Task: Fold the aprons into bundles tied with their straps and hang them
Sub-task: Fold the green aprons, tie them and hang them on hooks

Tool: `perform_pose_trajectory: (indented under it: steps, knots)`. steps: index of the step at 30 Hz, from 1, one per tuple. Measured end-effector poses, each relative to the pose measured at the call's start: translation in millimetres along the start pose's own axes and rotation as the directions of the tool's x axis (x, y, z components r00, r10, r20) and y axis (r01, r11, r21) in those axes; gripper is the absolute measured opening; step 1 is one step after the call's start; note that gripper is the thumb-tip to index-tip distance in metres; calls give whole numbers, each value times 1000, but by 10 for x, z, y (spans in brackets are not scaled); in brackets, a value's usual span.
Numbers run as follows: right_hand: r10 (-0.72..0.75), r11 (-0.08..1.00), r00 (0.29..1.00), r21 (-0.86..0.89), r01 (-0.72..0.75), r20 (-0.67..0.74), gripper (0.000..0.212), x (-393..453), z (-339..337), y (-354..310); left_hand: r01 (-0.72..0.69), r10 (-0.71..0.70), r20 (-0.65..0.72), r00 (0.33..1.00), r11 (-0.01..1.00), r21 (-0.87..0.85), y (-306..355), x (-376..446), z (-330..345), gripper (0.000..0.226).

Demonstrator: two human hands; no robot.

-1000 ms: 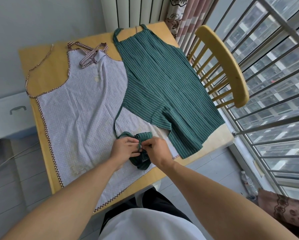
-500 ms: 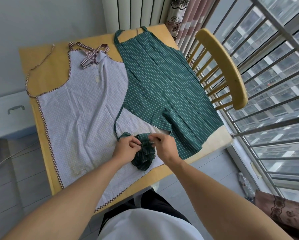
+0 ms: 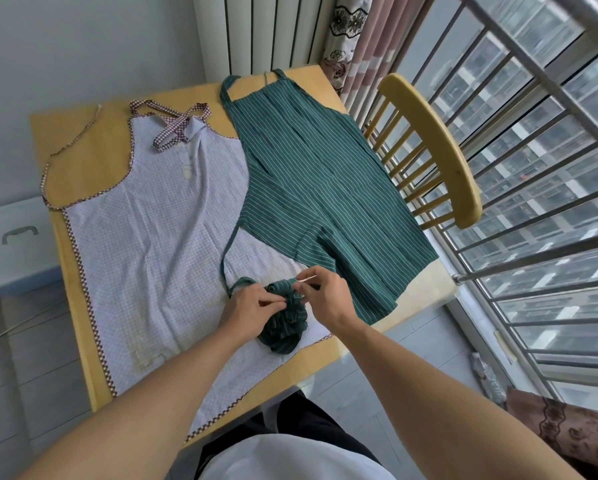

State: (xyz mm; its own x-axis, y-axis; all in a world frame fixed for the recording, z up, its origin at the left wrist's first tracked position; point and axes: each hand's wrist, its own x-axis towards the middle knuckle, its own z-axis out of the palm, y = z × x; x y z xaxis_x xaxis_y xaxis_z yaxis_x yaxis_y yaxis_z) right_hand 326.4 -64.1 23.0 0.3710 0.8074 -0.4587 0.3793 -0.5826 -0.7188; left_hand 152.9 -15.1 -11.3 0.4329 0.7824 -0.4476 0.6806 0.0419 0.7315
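A green striped apron (image 3: pixel 311 188) lies flat on the right half of the wooden table (image 3: pixel 72 143). Its long strap (image 3: pixel 229 251) runs down to a bunched green wad of strap (image 3: pixel 283 320) near the front edge. My left hand (image 3: pixel 252 304) pinches the left side of that wad. My right hand (image 3: pixel 325 292) pinches its top end between thumb and fingers. A pale checked apron (image 3: pixel 152 244) with red-checked trim is spread on the left half, under the wad and both hands.
A yellow wooden chair (image 3: pixel 439 147) stands against the table's right side, with a metal window railing (image 3: pixel 533 216) behind it. A white radiator (image 3: pixel 266 29) is at the back. A white cabinet with a handle (image 3: pixel 16 233) sits left of the table.
The wad of green strap has grown and been pulled looser. My right hand has lifted its end slightly up and to the right. My left hand stays on the left side.
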Motion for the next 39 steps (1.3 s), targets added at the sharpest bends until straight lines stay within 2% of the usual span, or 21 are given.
perform_pose_trajectory:
  steps: [2,6,9,14,17,18,20,22,24,25,27,30,33,34,37,39]
  knots:
    - [-18,1000,999,-24,19,39,7,8,-40,-26,4,-6,33,999,997,75,9,36,0,13]
    - [-63,969,994,-231,82,89,8,46,-93,-92,-34,8,95,995,961,275,21,74,-24,21]
    - [-73,953,995,-289,88,62,13,77,-84,-139,-25,-11,84,996,907,420,89,114,-20,23]
    - [-68,969,998,-240,62,-13,22,135,-100,-106,47,-80,54,995,892,450,106,155,-24,22]
    - [32,998,995,-58,-38,-99,19,90,-74,33,30,-54,35,998,870,492,97,130,33,21]
    - [109,994,986,43,-104,-130,18,66,-58,101,24,-47,36,998,879,477,81,114,43,22]
    - [262,960,954,144,-241,-146,26,-9,-49,229,44,-67,76,995,961,271,-20,65,39,22]
    - [292,955,942,98,-279,-164,41,-104,-57,352,69,-66,89,994,997,-30,-105,-8,-11,23]
    - [256,966,942,81,-244,-218,45,-242,-17,382,99,-104,-14,994,976,-195,-190,-82,-105,11]
    - [246,969,939,81,-234,-238,46,-314,11,385,121,-138,-69,988,969,-214,-231,-97,-133,5]
    - [265,964,940,95,-249,-215,60,-450,108,318,179,-198,-99,975,969,-169,-335,-105,-195,9]
    - [326,944,943,-29,-328,-62,86,-480,258,208,261,-264,0,965,956,-133,-458,-82,-195,14]
    - [410,910,912,-50,-411,-20,101,-369,377,213,326,-325,32,945,930,-167,-470,-53,-144,19]
    - [427,903,904,-49,-427,-14,97,-344,399,215,353,-356,24,934,913,-207,-467,-48,-120,22]
    - [396,914,918,-100,-393,14,64,-316,430,231,397,-409,4,912,883,-251,-452,-47,-92,30]
    - [367,930,929,-23,-366,43,53,-366,412,231,404,-412,29,911,875,-267,-431,-42,-95,30]
